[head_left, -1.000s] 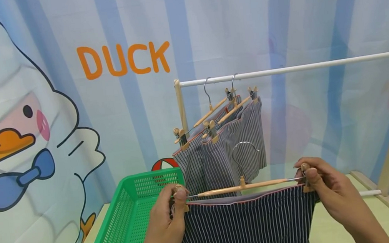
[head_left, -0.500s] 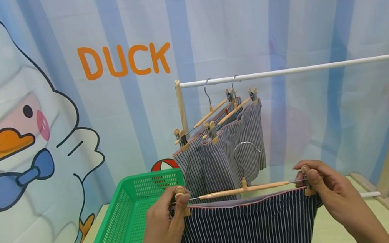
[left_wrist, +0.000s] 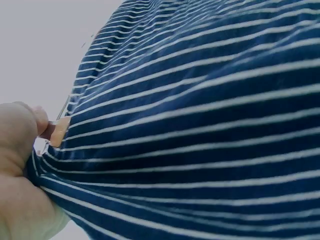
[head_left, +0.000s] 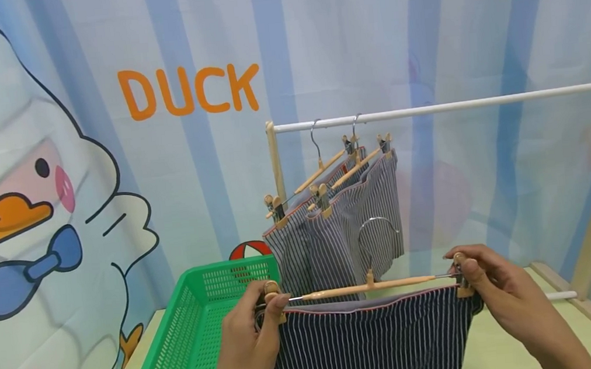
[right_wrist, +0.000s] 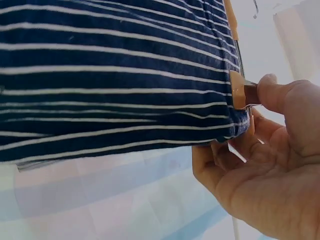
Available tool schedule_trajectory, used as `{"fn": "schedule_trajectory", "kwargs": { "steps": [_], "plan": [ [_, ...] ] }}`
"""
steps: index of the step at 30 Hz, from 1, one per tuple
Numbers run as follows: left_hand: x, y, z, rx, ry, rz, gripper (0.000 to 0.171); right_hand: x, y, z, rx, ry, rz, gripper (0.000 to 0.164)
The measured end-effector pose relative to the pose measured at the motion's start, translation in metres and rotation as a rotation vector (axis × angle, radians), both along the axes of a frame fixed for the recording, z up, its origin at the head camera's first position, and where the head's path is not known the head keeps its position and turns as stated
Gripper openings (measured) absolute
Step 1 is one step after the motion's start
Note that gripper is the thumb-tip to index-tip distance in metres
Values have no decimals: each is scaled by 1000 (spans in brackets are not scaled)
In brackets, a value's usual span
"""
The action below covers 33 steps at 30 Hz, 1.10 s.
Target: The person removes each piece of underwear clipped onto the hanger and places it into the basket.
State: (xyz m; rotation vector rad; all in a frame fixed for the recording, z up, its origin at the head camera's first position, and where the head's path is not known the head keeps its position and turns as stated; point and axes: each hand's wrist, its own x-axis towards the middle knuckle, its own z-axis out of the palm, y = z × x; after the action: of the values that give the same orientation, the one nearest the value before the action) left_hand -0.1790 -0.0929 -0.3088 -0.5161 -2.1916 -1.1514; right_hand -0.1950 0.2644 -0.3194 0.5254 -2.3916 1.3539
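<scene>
A clip hanger (head_left: 336,291) with a tan bar and a metal hook is held level in front of me. From it hangs a navy garment (head_left: 372,342) with thin white stripes and red piping along its waist; its lower part is out of the head view. My left hand (head_left: 251,341) pinches the left clip between thumb and fingers at one waist corner. At the opposite corner, my right hand (head_left: 511,300) pinches the right clip (right_wrist: 239,91), thumb on one side and fingers behind. Both clips' pads sit over the waist edge.
Behind, two more striped garments (head_left: 328,252) hang on clip hangers from a white rail (head_left: 452,106) with wooden posts. A green plastic basket (head_left: 164,342) stands at the left on the pale yellow table (head_left: 495,360). A printed duck curtain (head_left: 210,174) backs everything.
My right hand and its clip have shifted slightly left, toward the left hand. The hanger hook has drifted a little right. Both hands keep their pinch.
</scene>
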Motion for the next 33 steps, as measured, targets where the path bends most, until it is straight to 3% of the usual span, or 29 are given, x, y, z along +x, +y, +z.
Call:
{"fn": "schedule_trajectory", "kwargs": {
  "steps": [12,16,22,25,30,33],
  "plan": [
    [-2,-1,1,37,48,-27,8,-1,3,-2,-17,-223,-33,42],
    [-1,-2,1,52,30,-24,7,0,0,-2,-60,-174,-43,39],
    [-2,-2,0,48,27,-10,6,0,-4,0,-119,-3,-73,30],
    [-3,-2,-1,54,31,-24,5,1,-7,-1,-203,39,-69,27],
    [-2,-2,-1,65,32,-52,4,1,-14,-3,-357,87,-1,25],
    [-1,-2,-1,75,13,-43,5,0,-16,-3,-395,103,39,25]
  ]
}}
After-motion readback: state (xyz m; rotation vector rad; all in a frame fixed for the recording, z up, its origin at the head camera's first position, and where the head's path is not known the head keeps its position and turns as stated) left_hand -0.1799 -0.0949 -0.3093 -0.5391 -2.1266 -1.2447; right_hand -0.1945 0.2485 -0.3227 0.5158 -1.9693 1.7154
